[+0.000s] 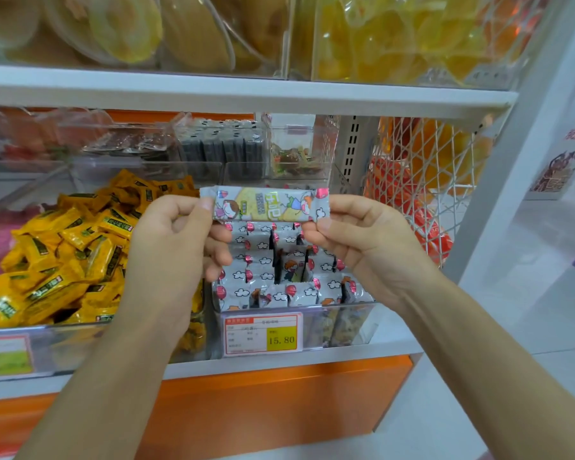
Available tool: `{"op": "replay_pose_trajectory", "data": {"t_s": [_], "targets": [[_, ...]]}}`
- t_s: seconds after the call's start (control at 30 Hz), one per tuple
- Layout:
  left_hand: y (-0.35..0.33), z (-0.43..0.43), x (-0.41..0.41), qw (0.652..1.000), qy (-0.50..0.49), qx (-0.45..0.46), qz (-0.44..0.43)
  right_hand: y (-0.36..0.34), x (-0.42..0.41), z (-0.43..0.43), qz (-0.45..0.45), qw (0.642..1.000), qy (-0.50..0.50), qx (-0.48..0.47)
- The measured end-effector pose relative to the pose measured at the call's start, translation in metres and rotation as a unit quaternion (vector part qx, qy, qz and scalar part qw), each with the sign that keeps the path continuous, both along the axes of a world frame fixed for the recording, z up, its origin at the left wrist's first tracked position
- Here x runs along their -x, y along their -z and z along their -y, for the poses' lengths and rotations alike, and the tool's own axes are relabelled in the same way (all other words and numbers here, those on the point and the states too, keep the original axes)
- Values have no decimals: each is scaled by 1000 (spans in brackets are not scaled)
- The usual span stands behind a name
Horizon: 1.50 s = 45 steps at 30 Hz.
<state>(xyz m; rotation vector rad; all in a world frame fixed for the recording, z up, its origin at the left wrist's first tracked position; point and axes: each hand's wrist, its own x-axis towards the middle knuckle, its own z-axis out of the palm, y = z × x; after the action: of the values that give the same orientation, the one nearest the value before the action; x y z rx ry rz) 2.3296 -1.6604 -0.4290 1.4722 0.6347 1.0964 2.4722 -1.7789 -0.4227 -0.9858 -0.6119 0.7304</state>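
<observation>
I hold a small silver snack packet (266, 204) with cartoon figures level in front of a shop shelf. My left hand (173, 237) pinches its left end between thumb and fingers. At the packet's right end my right hand (356, 237) pinches it the same way. Directly below the packet stands a clear plastic bin (362, 322) packed with several packets of the same kind (263, 277), set upright in rows.
A price tag (263, 334) reading 15.80 hangs on the bin's front. Left of it lies a bin heaped with yellow packets (63, 257). Behind are clear bins with dark packets (223, 144). A white mesh basket (422, 180) with orange items hangs at right, under a white shelf (246, 94).
</observation>
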Motion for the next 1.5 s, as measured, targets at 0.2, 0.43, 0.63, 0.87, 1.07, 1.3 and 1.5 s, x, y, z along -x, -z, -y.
{"op": "replay_pose_trajectory", "data": {"t_s": [0.2,0.43,0.63,0.87,1.07,1.3,1.5], "targets": [[-1,1,2,993,84,67,45,2,-5,0,-23,1000,20,-3],[1,4,-2,992,120,20,37,4,-9,0,-24,998,58,18],[1,8,-5,992,125,8,4,8,-11,2,64,995,59,53],[0,11,-3,993,42,-93,-67,5,-10,2,82,996,35,8],[1,9,-2,990,47,-113,-71,9,-9,0,154,985,66,37],[2,9,-2,985,59,-141,-84,9,-10,1,209,971,93,70],[3,16,-3,969,74,-192,-138,9,-4,-1,245,955,146,83]]}}
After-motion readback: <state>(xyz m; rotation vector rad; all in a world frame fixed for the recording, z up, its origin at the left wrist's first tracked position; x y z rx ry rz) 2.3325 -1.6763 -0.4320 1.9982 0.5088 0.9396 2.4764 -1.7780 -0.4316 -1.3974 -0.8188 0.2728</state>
